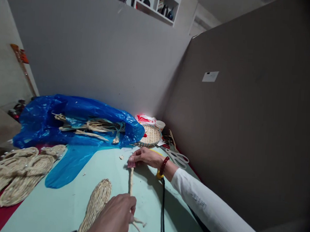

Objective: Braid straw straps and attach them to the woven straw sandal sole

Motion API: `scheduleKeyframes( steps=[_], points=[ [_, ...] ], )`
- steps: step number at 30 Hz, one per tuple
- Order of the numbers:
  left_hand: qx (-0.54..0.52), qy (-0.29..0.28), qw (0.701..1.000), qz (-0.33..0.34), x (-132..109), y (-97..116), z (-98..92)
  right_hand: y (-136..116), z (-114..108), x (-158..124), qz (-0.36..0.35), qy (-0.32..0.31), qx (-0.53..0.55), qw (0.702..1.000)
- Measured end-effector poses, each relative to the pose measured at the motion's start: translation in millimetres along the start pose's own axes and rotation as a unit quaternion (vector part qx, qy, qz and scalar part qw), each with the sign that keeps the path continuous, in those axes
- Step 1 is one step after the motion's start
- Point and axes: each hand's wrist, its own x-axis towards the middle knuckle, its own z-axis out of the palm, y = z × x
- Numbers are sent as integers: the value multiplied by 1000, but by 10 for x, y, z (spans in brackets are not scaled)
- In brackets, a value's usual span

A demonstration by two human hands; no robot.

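A pale straw strand (131, 182) runs away from me over the light green table. My left hand (117, 214) is closed around its near part, and loose straw ends stick out by the fingers. At the far end my right hand (144, 157), with a red bead bracelet at the wrist, pinches a small pink piece (131, 165) against the strand; its exact kind is unclear. Beside my left hand lies a woven straw sole (97, 200), partly covered by that hand. A yellow object (160, 175) with a black cord sits under my right wrist, mostly hidden.
At the back left, a blue plastic bag (83, 107) holds straw bundles (96, 125). Woven sandals (31, 171) lie on the left. A round woven basket (150, 135), a white cup (160, 124) and white-handled scissors (178, 158) are near the corner. Grey panels rise behind and right.
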Motion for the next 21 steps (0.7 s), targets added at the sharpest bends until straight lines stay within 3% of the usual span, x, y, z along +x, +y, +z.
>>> scheduleKeyframes(
  steps=[10,21],
  points=[
    [6,-9,1000,-8,-3,38,-35,-20,25,-60,27,18,65,997],
    [25,-7,1000,-4,-24,50,-90,41,152,-4,15,54,59,997]
  ],
)
